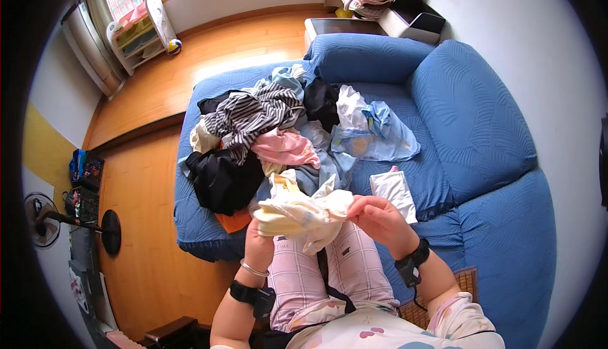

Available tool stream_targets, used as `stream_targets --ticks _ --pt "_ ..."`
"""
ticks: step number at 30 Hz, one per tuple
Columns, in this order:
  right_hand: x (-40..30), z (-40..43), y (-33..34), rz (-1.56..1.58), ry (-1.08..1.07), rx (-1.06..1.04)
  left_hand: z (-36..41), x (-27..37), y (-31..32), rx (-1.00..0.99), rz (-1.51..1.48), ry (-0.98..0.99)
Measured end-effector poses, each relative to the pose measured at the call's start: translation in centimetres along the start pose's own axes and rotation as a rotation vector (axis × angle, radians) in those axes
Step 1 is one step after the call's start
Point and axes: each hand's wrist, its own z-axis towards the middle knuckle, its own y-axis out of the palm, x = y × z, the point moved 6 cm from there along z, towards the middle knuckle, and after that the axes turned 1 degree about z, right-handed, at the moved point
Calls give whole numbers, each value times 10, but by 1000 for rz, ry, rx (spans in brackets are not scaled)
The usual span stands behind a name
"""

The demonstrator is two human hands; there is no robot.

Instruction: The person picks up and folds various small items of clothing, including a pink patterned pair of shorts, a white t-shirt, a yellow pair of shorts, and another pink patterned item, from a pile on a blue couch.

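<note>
A crumpled pale yellow and white cloth garment (304,213) is stretched between my two hands above my lap. My left hand (261,242) grips its left end, the fingers mostly hidden by the cloth. At the right end, my right hand (382,218) pinches a white part between thumb and fingers. Just beyond lies a heap of loose clothes with a black garment (223,180), a striped black-and-white garment (256,111) and a pink garment (287,147). A folded white cloth (393,192) rests on the sofa, beyond my right hand.
The blue-covered sofa (494,111) extends ahead and to the right. A light blue patterned garment (380,135) lies on its seat. A standing fan (111,232) is on the wooden floor at left. At the far left stand a shelf (137,40) and a ball (174,46).
</note>
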Motion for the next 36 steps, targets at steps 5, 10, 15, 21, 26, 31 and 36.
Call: stream_targets --ticks 5,10,15,21,26,31,36 --pt "66 -18 -6 -315 430 -27 -29 42 2 6 -184 83" --pt "103 -25 0 -610 388 78 -55 72 38 -189 98 21" --pt "86 -11 36 -910 91 -149 -67 92 53 -239 281 99" --pt "99 -22 27 -835 169 -121 -69 91 47 -289 139 85" --pt "78 -15 22 -818 75 139 -75 76 50 -344 270 3" --pt "61 -2 39 -1095 -129 -77 -87 63 63 -446 331 -145" --pt "49 1 49 -943 -10 -47 -79 69 76 -472 450 10"
